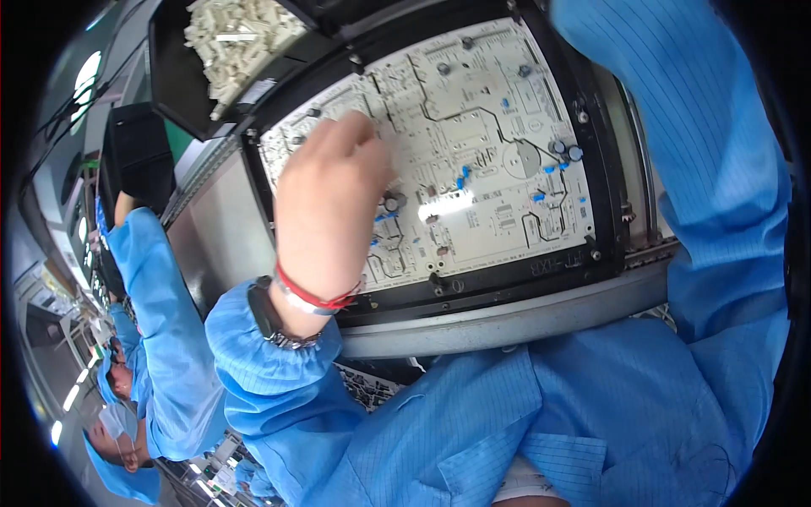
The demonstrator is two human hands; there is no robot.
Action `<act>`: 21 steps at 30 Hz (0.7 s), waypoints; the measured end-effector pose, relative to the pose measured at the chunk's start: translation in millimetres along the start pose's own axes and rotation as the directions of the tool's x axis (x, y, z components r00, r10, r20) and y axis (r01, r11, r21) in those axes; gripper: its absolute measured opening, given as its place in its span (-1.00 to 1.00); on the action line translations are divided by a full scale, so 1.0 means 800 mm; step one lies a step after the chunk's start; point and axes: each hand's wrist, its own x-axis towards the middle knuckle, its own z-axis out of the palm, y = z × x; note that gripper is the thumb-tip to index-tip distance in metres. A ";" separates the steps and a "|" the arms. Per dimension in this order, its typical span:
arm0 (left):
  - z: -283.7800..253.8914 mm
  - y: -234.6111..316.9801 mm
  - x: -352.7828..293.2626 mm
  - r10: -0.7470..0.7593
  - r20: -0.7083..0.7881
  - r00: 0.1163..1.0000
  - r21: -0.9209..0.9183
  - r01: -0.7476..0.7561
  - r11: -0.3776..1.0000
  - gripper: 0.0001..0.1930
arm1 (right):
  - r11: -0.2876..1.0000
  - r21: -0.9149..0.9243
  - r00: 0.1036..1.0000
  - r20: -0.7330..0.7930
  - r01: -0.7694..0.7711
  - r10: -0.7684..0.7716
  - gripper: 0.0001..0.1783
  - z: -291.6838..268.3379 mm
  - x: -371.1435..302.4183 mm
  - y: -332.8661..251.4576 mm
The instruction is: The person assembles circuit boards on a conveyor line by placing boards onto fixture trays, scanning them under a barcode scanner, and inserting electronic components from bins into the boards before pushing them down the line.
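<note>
My left hand reaches over a white circuit board, back of the hand up and fingers curled down at the board's left part. The fingertips are hidden and slightly blurred; whatever they pinch, if anything, does not show. A red cord and a dark-banded bracelet circle that wrist. The board lies in a black frame and carries several small blue parts and dark cylindrical capacitors. My right sleeve stretches up along the right side, and its hand is beyond the picture's upper edge.
Beyond the board at the upper left, a black bin holds a heap of white plastic parts. Another black bin stands farther left, near a co-worker's blue sleeve. A metal rail runs along the frame's near side.
</note>
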 end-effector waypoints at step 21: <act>-0.045 -0.104 0.058 -0.201 -0.217 0.955 0.045 0.216 0.975 -0.78 | 0.796 0.504 0.871 0.489 -0.334 0.055 -0.86 -0.050 -0.122 -0.027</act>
